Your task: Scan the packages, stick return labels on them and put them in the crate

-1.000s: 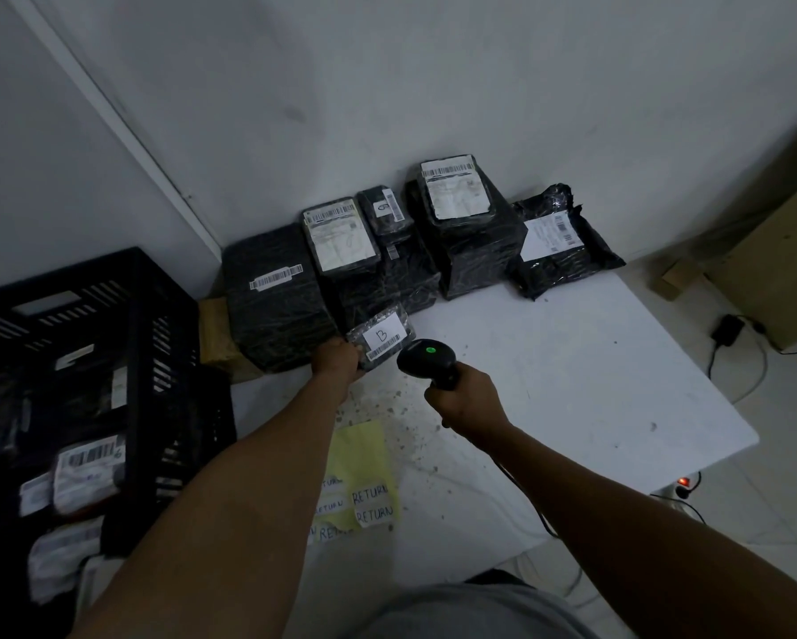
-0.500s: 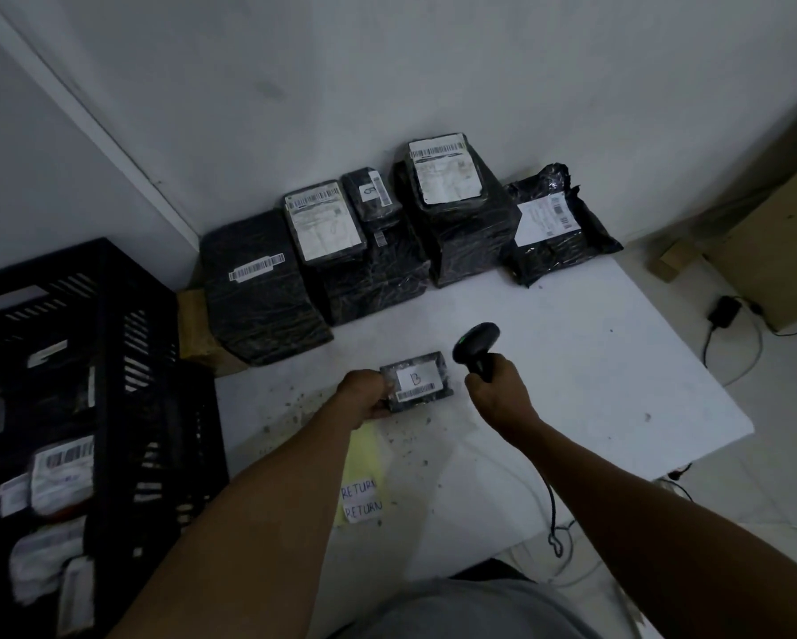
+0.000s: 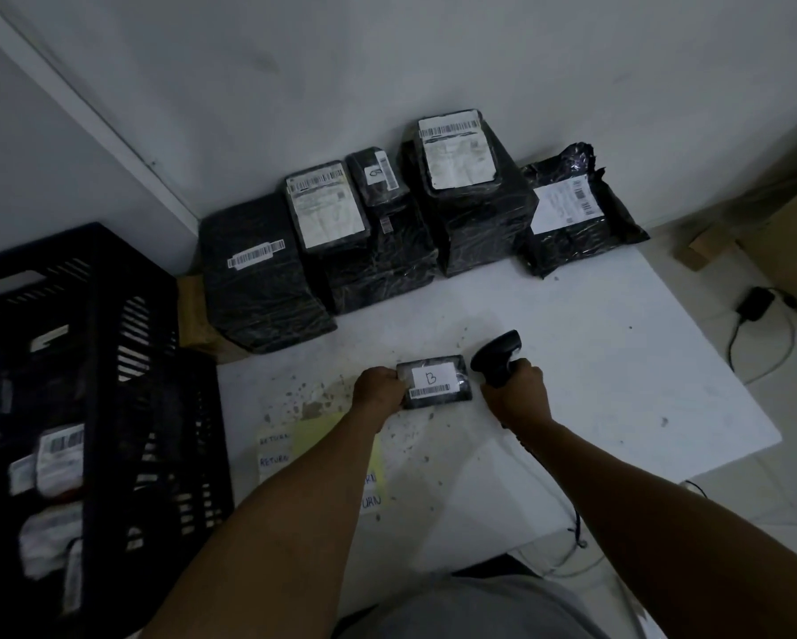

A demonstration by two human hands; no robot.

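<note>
A small black package (image 3: pixel 435 382) with a white label marked "B" and a barcode lies flat on the white table (image 3: pixel 617 385). My left hand (image 3: pixel 380 389) grips its left end. My right hand (image 3: pixel 516 392) holds a black barcode scanner (image 3: pixel 498 355) by the handle, just right of the package, with its head tilted up and away. A yellow sheet of white "RETURN" labels (image 3: pixel 286 449) lies on the table near me, partly hidden under my left arm. The black slatted crate (image 3: pixel 92 362) stands at the left and holds several labelled packages.
Several black-wrapped packages (image 3: pixel 267 274) with barcode labels line the wall at the table's back edge, among them a tall one (image 3: pixel 470 196) and a crumpled bag (image 3: pixel 571 214). A cardboard box (image 3: pixel 792 251), a charger and cables lie on the floor at the right.
My left hand brought the "B" package down from the raised position onto the table nearer to me. My right hand moved the scanner to the right of it and tilted its head away.
</note>
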